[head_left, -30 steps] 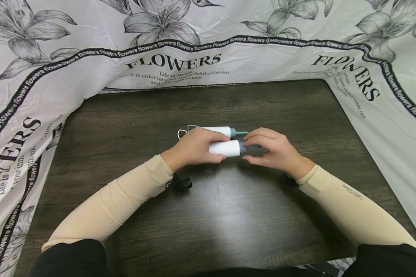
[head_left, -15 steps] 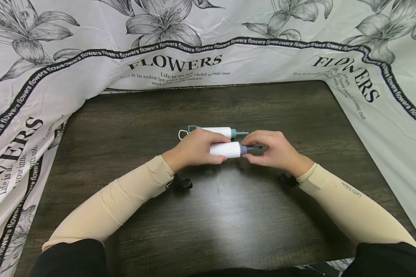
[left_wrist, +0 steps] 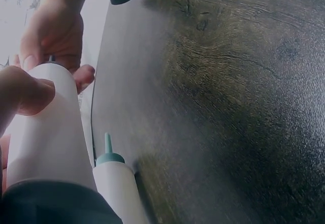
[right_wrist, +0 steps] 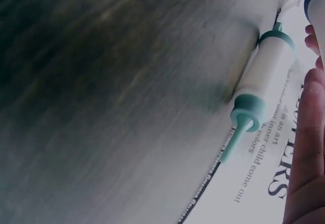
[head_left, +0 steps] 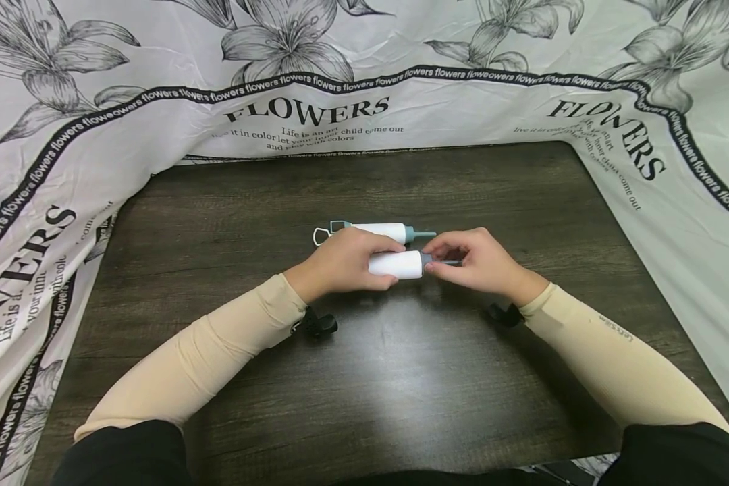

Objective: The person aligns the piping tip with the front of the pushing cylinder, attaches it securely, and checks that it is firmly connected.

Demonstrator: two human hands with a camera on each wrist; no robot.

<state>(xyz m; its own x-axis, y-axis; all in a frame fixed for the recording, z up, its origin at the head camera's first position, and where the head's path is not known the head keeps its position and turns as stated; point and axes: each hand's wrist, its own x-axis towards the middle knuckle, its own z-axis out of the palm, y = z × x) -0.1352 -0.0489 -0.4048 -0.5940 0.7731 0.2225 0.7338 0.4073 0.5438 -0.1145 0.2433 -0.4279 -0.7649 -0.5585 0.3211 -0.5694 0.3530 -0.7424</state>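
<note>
My left hand (head_left: pixel 343 262) grips the white barrel of a syringe-like tube (head_left: pixel 396 265), fingers and thumb wrapped round it. At its right end, the fingertips of my right hand (head_left: pixel 478 264) pinch the grey nozzle cap (head_left: pixel 426 260); a thin nozzle points right under the palm. Behind it a second white tube (head_left: pixel 381 231) with a teal nozzle cap lies on the table, apart from my right fingers. The left wrist view shows the held tube (left_wrist: pixel 51 132) close up. In the right wrist view the teal-capped tube (right_wrist: pixel 260 71) shows whole.
Past my left hand, a white loop handle (head_left: pixel 321 236) and a teal one (head_left: pixel 339 223) stick out to the left. The dark wood-grain table (head_left: pixel 249 196) is bordered at the back and sides by a white flower-printed curtain (head_left: pixel 340 128).
My right fingers shift at the grey cap, from spread round it to a closer pinch, the hand turning slightly. The left hand holds the barrel almost still; the teal-capped tube stays put.
</note>
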